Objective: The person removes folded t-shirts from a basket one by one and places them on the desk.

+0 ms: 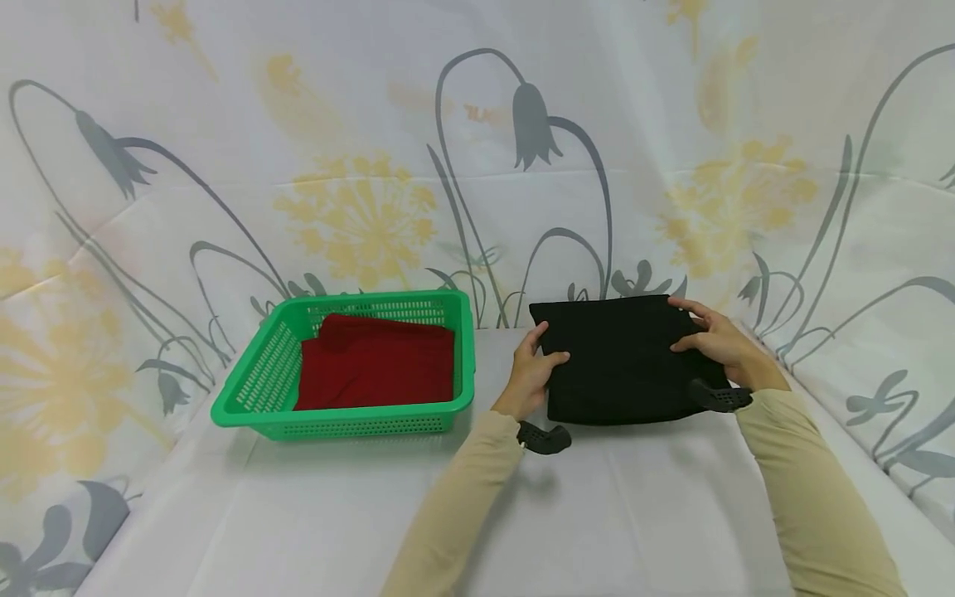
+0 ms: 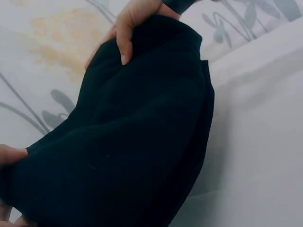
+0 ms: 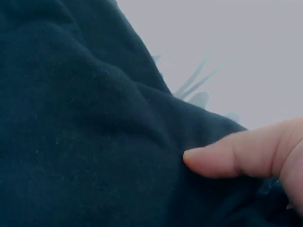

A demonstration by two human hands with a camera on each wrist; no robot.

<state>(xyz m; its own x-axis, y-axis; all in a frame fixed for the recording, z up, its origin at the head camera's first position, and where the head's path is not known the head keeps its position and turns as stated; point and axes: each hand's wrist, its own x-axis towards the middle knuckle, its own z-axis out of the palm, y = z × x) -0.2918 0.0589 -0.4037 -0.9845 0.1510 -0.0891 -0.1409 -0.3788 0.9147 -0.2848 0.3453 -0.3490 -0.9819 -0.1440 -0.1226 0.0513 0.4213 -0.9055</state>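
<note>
A folded black cloth [image 1: 619, 356], perhaps a garment, is held up between both hands at the right of the head view. My left hand [image 1: 530, 375] grips its left edge, thumb on the near face and other fingers behind. On the opposite edge my right hand [image 1: 719, 344] pinches the cloth, its thumb lying across the front. In the left wrist view the black cloth [image 2: 128, 118] sags in layered folds between the hands. Close up in the right wrist view, the right thumb [image 3: 222, 158] presses into the wrinkled fabric.
Left of the hands stands a green plastic basket [image 1: 366, 421] with slotted walls. Folded dark red cloth [image 1: 380, 365] lies inside it. A white sheet [image 1: 336, 514] covers the table, and a flower-patterned curtain [image 1: 477, 207] hangs behind and at both sides.
</note>
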